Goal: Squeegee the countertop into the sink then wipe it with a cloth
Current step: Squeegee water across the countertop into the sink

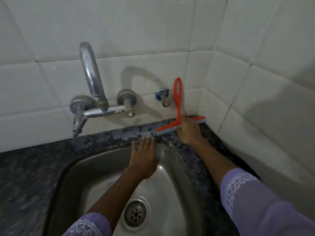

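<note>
The right hand (188, 132) grips the squeegee (179, 116) at its blade, which lies on the counter (105, 137) strip behind the sink (105, 169), probably to drag water forward. The left hand (143, 157), fingers straight, rests on the rim just beside the blade, probably for support.

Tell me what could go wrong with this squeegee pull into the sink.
The left hand lies flat on the sink rim, right where the squeegee blade would likely sweep, so dirty water may run over its fingers. The right hand grips at the blade rather than the handle, so the pull may wobble and leave streaks on the countertop.
</note>
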